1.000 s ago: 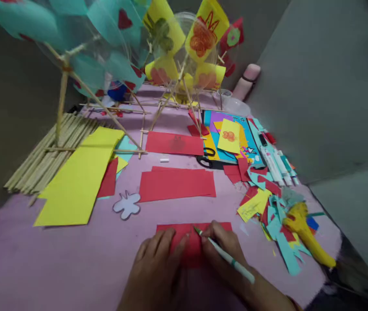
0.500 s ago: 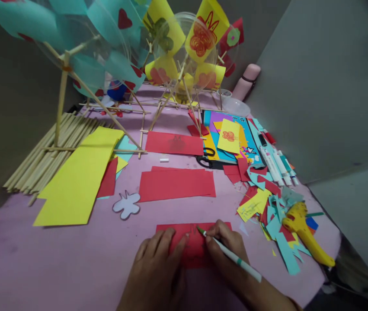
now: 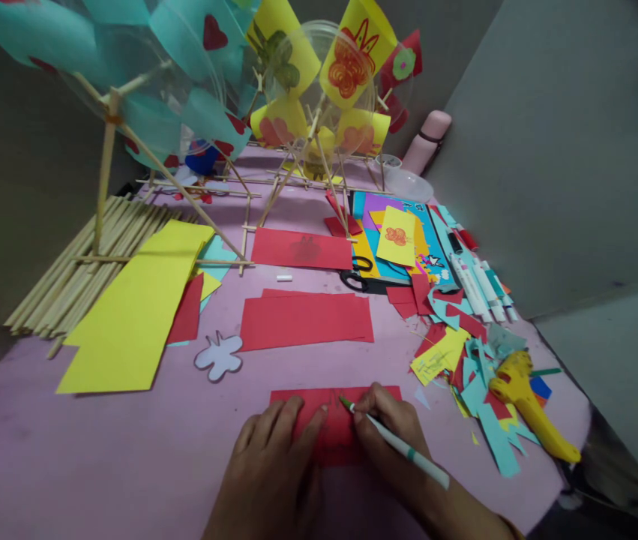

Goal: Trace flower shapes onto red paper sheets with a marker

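A red paper strip [image 3: 346,435] lies at the table's near side, with faint dark lines near its top edge. My left hand [image 3: 277,450] rests flat on the strip's left part, fingers stretched out. In my right hand [image 3: 389,431] is a white marker pen [image 3: 408,448] with a green tip, pinched near the tip and touching the paper by the lines. Beyond them lie stacked red strips [image 3: 307,321] and a pale butterfly cutout [image 3: 220,355]. Farther back, another red strip [image 3: 301,249] bears a dark butterfly drawing.
Yellow sheets [image 3: 133,315] and bundled sticks [image 3: 65,277] are at left. Stick frames hold blue and yellow paper wheels [image 3: 346,64] at the back. Scissors [image 3: 355,274], paper scraps [image 3: 487,405], markers [image 3: 473,289] and a yellow glue gun [image 3: 537,409] lie at right.
My right hand has shifted the marker's tip slightly left and down on the red strip, its tail end dipping left too. My left hand keeps its place.
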A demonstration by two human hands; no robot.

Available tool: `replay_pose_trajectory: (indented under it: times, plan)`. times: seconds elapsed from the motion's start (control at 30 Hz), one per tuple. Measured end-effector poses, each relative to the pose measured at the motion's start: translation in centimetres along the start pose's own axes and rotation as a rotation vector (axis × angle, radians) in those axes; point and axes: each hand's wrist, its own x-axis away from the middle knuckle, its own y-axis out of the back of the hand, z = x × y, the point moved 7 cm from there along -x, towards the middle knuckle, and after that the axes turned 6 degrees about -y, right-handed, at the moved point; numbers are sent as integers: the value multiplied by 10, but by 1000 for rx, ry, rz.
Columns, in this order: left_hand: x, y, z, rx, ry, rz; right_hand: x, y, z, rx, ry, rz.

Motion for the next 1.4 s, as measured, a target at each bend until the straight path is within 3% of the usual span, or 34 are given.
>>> replay_pose_trajectory:
  times: [0.33,0.47,0.6,1.13,1.4]
  plan:
    - [-1,2,-2,6,9,-9,4,8,-11,-68,-111,-117]
    - [-3,5,-2,3,10,-36,3,4,-10,-71,-103,-61]
    - [-1,0,-2,-22,-14,10,2,1,-8,-61,-85,-34]
    - [1,-4,-1,-38,-26,51,1,5,-6,-7,-117,-92]
    - [2,-5,0,-16,1,71,5,10,-17,-171,-207,-134]
